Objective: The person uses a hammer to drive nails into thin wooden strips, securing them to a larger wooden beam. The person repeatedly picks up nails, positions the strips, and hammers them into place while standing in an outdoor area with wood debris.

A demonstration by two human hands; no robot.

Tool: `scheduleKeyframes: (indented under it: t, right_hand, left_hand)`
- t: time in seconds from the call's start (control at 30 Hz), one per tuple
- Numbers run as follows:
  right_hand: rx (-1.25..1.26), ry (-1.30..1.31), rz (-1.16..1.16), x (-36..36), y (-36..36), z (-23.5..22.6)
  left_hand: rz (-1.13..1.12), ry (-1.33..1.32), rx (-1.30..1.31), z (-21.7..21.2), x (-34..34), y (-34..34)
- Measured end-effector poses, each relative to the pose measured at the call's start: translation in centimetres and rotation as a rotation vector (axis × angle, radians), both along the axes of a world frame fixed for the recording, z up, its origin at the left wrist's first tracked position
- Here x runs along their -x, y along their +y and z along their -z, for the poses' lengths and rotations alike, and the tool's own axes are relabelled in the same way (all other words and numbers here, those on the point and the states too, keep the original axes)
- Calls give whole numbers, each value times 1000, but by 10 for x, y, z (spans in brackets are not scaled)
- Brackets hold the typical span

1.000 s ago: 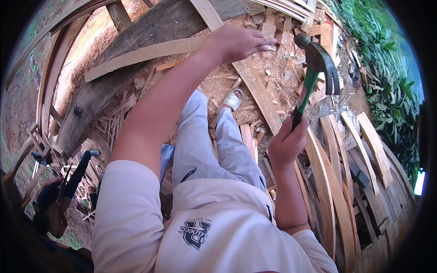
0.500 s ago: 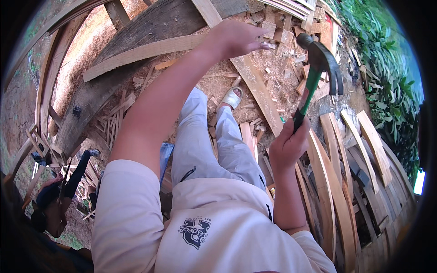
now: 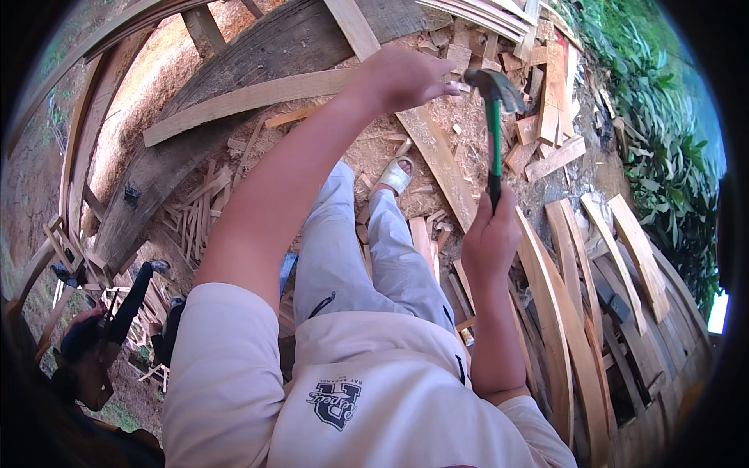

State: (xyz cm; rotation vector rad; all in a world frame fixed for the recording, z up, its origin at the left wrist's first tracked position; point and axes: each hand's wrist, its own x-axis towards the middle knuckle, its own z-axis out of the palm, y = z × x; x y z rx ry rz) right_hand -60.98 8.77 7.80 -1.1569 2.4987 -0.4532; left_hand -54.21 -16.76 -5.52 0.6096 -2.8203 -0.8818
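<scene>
My right hand [image 3: 491, 238] is closed round the black grip of a claw hammer [image 3: 495, 136] with a green shaft. The hammer stands nearly straight out from me, its metal head just right of my other hand's fingertips. My left hand [image 3: 406, 80] reaches far forward with thumb and fingers brought together. Whatever they pinch is too small to make out. Beneath that hand runs a long plank [image 3: 441, 160], slanting away from me over the shavings. A curved board [image 3: 250, 99] lies to its left and passes behind my left forearm.
Wood offcuts [image 3: 550, 105] lie heaped at the far right. Several sawn boards [image 3: 573, 312] lean along my right side. A wide weathered beam [image 3: 168, 168] crosses the left. Another person [image 3: 94, 343] is at the lower left. Green plants [image 3: 663, 156] grow beyond the right edge.
The hammer has swung left and turned more upright, bringing its head close to my left fingertips. My left hand has dropped slightly toward me.
</scene>
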Motion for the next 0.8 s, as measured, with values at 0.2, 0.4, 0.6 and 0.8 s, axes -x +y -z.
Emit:
scheduleKeyframes:
  t: [0.2,0.4,0.6,0.8]
  right_hand:
    - [-149,-130,-22,2,-1,14]
    - [137,-70,110,-7,0,-21]
    - [139,-82,12,-1,3,-5]
    - [102,-161,43,-11,-9,-15]
  left_hand:
    - [14,-12,-60,-17,-4,4]
    - [115,-42,-72,-6,-13,-9]
    - [196,-164,258,-18,-42,-22]
    - [76,17,293,8,-62,-26]
